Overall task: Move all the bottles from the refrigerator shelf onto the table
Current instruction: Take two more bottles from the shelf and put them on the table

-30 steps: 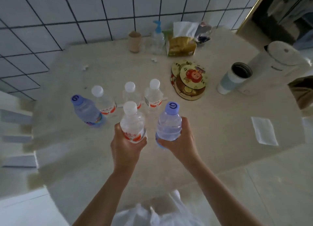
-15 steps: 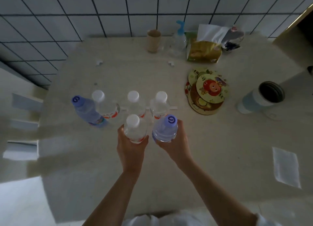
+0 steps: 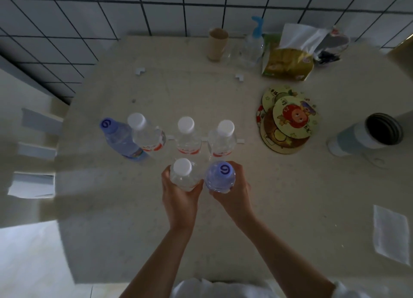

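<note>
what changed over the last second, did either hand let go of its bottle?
No release. The left hand still grips the white-cap bottle and the right hand the blue-cap bottle; both have come down closer to the row of four bottles. Those four on the table stayed put.

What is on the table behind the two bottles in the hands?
A row of four bottles: blue-capped, then three white-capped. Their bases behind the held bottles are hidden.
</note>
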### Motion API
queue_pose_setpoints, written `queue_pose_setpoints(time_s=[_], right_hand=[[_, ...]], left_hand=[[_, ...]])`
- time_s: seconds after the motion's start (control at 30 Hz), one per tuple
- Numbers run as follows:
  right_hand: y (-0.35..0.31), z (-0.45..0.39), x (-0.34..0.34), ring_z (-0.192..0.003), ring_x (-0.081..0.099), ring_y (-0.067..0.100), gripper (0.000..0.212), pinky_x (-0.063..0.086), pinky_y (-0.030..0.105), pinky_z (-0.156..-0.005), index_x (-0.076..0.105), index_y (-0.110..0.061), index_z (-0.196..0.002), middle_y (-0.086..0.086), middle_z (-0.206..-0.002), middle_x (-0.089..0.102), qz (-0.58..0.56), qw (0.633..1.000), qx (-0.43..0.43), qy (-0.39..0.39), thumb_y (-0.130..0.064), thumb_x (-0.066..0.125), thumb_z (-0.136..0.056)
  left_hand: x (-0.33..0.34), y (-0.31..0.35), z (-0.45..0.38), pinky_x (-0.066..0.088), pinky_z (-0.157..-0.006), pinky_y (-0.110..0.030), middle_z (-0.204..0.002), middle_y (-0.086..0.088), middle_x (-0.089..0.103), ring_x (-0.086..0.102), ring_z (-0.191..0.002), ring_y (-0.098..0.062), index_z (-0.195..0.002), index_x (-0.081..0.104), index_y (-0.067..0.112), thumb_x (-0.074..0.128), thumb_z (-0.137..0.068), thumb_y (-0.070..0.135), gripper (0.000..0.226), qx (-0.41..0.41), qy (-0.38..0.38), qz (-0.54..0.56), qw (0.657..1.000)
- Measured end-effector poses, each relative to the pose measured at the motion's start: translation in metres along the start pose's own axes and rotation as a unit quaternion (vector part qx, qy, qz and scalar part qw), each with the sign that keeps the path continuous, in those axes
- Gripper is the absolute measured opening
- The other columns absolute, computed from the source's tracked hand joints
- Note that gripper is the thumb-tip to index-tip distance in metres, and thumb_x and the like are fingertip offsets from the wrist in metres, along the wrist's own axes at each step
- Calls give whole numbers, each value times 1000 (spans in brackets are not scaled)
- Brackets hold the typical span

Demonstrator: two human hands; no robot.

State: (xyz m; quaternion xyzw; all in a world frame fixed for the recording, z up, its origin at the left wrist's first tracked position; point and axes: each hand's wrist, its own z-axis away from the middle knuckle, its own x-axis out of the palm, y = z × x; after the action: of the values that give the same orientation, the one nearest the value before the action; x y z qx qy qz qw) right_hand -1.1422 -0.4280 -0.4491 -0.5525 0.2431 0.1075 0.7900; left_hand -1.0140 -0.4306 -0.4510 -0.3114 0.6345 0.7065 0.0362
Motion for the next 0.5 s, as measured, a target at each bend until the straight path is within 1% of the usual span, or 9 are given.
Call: queue_pose_setpoints(time_s=[0.07,0.13,0.23,0.3,0.33,0.4,0.43,0.5], right_hand=[[7,-2,3,-66,60,9,34,56,42,-61,60,-22,-83,-8,-70,62,12,1000,11,-3,-52,64,-67],[9,-2,5,-66,58,7,38,56,40,-62,60,-20,-84,-10,-71,60,8,1000,14,-5,-53,63,-65],[10,-2,5,-65,54,7,41,55,40,-61,60,-12,-85,-7,-71,59,3,1000,10,-5,-48,66,-66],[11,-2,5,-64,54,10,41,56,44,-60,60,-9,-83,-4,-69,58,-9,1000,2,-3,-45,67,-67],[14,-2,6,-64,56,14,40,56,47,-60,60,-9,-83,-3,-70,58,-17,1000,0,1,-45,66,-66],[15,-2,7,-67,59,24,31,55,49,-60,60,-13,-81,3,-72,61,-24,1000,-11,14,-38,68,-66],[17,-2,8,-71,61,27,30,54,49,-61,61,-15,-83,6,-77,62,-23,999,-8,24,-37,70,-65],[17,-1,8,-75,61,29,32,54,50,-62,63,-15,-87,9,-81,64,-27,999,-14,38,-35,73,-65]], left_hand=[[0,-1,1,40,-78,-18,-114,-10,63,62,-103,-30,-122,49,9,92,-59,22,77,3,-1,-7,1000],[0,-2,1,40,-81,-19,-116,-12,62,61,-106,-30,-124,48,6,92,-58,20,80,3,-7,-8,1000],[1,-2,0,39,-86,-18,-121,-13,59,59,-110,-30,-127,46,3,92,-58,18,84,4,-23,-3,1000],[-2,-3,-1,40,-87,-18,-122,-14,59,58,-111,-30,-128,46,3,92,-59,17,84,11,-34,-1,999],[-4,-4,-1,43,-90,-22,-123,-14,58,58,-112,-31,-129,45,4,92,-59,16,85,12,-41,-2,999],[-8,-8,-2,50,-94,-37,-126,-13,58,59,-114,-31,-131,44,7,91,-61,18,85,12,-55,0,998],[-9,-11,-2,51,-95,-43,-128,-12,57,59,-116,-30,-132,44,8,90,-62,19,84,15,-62,5,998],[-13,-14,-3,52,-96,-47,-132,-11,56,58,-120,-27,-134,43,8,89,-65,20,83,20,-78,16,997]])
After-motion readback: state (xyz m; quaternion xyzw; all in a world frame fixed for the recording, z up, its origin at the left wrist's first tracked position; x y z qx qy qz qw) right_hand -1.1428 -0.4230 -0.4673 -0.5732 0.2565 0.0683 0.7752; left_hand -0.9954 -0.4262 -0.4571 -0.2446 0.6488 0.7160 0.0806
